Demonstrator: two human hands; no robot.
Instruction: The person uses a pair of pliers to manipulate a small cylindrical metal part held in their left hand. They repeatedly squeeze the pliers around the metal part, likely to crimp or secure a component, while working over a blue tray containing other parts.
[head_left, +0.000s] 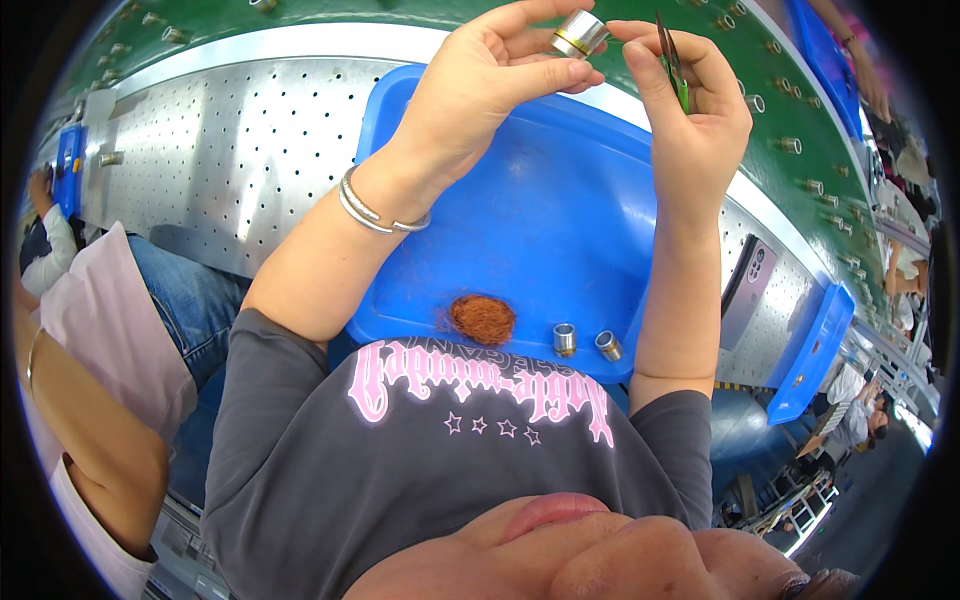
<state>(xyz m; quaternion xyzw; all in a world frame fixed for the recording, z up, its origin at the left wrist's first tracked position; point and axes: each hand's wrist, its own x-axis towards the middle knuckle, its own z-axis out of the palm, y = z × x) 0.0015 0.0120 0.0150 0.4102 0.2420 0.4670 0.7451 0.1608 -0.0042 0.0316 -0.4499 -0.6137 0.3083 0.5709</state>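
Between the fingertips of my left hand is a short metal cylinder with a brass-coloured band near its lower end. My right hand, close beside it on the right, holds small scissors or snips with dark blades and green handles; the blades point up. The thumb and forefinger of that hand are near the cylinder, with what seems a thin strand between. Below both hands lies a blue plastic tray. A tangle of copper-coloured fine wire or fibre and two similar metal cylinders lie at its near edge.
The tray rests on a perforated metal worktop. Beyond is a green surface with several metal cylinders. A smartphone and another blue tray lie at right. A person in a pink top is close on the left.
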